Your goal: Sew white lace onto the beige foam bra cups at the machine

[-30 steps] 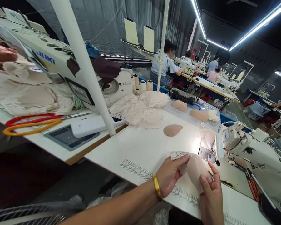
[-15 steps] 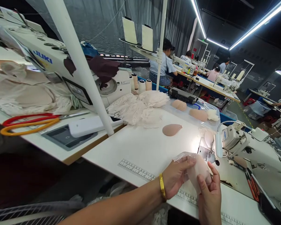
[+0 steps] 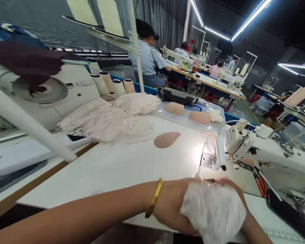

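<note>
At the table's front edge, below the sewing machine's needle area, both hands are around a white lace cup piece (image 3: 213, 210), which faces me and is blurred by motion. My left hand (image 3: 174, 203), below a gold bangle (image 3: 154, 198), grips the piece from the left; its fingertips are hidden behind the fabric. On the other side my right hand (image 3: 232, 186) holds it, fingers partly covered by the lace. Just beyond is the metal needle plate (image 3: 209, 161) of a lit sewing machine (image 3: 261, 139). A beige teardrop-shaped pad (image 3: 167, 139) lies alone on the white table (image 3: 132, 169).
A heap of lace pieces (image 3: 117, 118) lies at the back left, before several thread cones (image 3: 119, 88). Stacked pads (image 3: 175, 108) sit on a plastic lid near a black speaker (image 3: 178, 96). Orange-handled scissors (image 3: 260, 183) and a phone (image 3: 287, 211) lie right. A co-worker (image 3: 148, 54) sits beyond.
The lace cup piece has been turned, so its white lace side faces me, and both hands have come closer around it. My view has shifted right and nearer the table.
</note>
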Motion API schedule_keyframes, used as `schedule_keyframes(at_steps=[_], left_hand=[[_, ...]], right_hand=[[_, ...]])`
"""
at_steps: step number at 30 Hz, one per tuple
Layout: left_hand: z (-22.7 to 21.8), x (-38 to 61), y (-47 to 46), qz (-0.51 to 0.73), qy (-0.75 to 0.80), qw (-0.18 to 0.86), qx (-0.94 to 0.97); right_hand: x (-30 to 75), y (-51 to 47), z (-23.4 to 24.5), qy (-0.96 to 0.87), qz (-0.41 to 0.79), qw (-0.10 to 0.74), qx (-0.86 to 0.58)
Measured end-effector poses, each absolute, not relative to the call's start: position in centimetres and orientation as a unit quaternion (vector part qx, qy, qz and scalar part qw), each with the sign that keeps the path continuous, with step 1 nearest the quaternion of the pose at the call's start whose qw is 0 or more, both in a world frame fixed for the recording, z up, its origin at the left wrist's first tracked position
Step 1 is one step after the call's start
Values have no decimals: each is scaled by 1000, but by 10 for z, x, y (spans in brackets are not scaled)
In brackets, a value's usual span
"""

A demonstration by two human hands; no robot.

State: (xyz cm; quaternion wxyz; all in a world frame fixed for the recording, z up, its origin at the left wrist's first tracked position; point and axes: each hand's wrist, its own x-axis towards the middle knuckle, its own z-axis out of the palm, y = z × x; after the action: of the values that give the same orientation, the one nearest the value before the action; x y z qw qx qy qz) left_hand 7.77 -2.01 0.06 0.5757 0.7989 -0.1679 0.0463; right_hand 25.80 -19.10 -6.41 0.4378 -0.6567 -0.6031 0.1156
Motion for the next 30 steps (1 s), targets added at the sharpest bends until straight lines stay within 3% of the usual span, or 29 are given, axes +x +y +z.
schedule_keyframes(at_steps=[3, 5, 9, 14, 30], left_hand=[[-9, 100, -3, 75, -255, 253, 930], [-18, 118, 8, 70, -261, 161, 949], [-28, 138, 23, 36, -243, 180, 952], [-33, 134, 24, 65, -209, 225, 949], [-43, 141, 20, 99, -203, 195, 955]], right_hand=[[291, -172, -57, -710, 34, 301, -636], [302, -159, -57, -747, -55, 215, -626], [306, -152, -61, -750, -138, 175, -622], [302, -164, -55, -759, -88, 201, -613], [312, -167, -69, -697, -107, 159, -691]])
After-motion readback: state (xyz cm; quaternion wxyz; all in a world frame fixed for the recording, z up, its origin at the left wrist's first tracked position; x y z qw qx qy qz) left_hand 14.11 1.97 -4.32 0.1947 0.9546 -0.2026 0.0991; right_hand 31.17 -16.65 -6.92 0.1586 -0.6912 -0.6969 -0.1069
